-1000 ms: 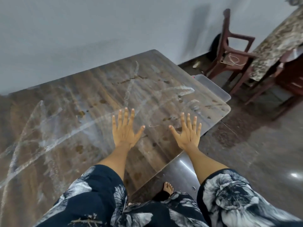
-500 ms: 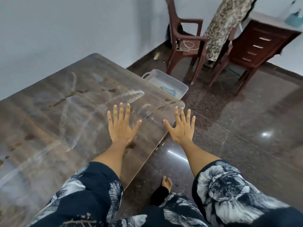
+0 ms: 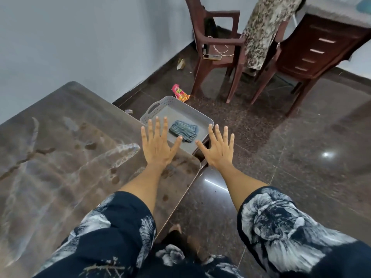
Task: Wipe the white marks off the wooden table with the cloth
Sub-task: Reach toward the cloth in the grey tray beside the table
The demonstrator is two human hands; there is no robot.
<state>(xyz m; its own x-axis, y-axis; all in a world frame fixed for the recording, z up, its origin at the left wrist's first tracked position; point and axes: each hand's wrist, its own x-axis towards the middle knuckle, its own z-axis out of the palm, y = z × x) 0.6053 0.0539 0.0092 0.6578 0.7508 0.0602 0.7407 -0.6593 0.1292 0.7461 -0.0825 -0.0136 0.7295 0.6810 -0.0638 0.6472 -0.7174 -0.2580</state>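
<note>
A wooden table fills the left of the view, streaked with white marks and dotted with dark spots. Past its right end a grey perforated tray sits on the floor, and a folded blue checked cloth lies in it. My left hand is held out flat with fingers spread over the table's right corner and the tray's near edge. My right hand is spread the same way, just right of the tray over the floor. Neither hand holds anything.
A brown plastic chair with a phone and cable on its seat stands beyond the tray. A wooden drawer unit and a patterned hanging cloth are at the right. A red snack wrapper lies on the dark stone floor.
The view has swung right, away from the table's middle. The tray and the cloth in it have come fully into sight. Both hands stay spread and now sit over the table's end and the tray.
</note>
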